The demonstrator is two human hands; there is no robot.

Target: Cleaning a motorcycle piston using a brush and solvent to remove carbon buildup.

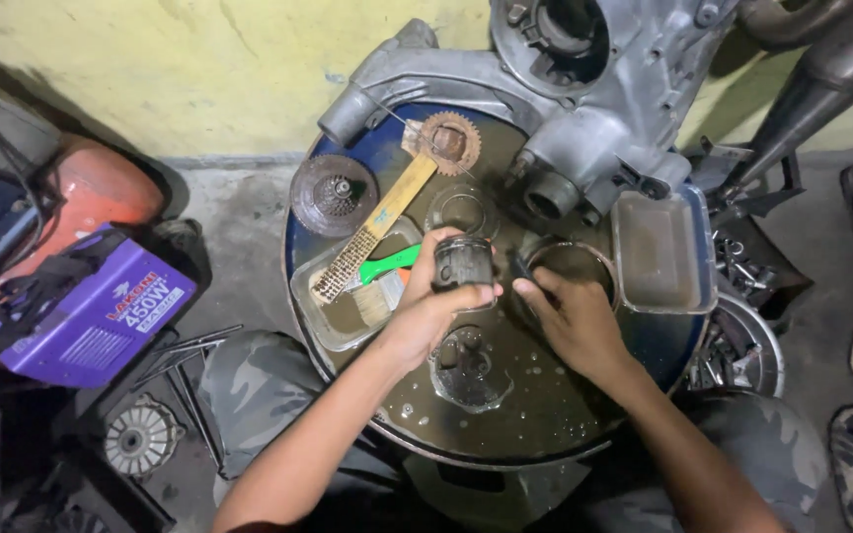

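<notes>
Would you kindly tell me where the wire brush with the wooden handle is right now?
In the head view, the wire brush lies left of centre on the drum top, its bristles over the small tray beside the green-handled brush, its handle pointing at the rusty gear.

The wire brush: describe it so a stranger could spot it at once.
Start at the round blue drum top, wet with dark oily liquid. On its left side sits a shallow tray, left of the left hand. The wire brush leans from that tray toward a rusty gear: a long pale wooden handle with metal bristles, unlike the green-handled paintbrush beside it.
</notes>
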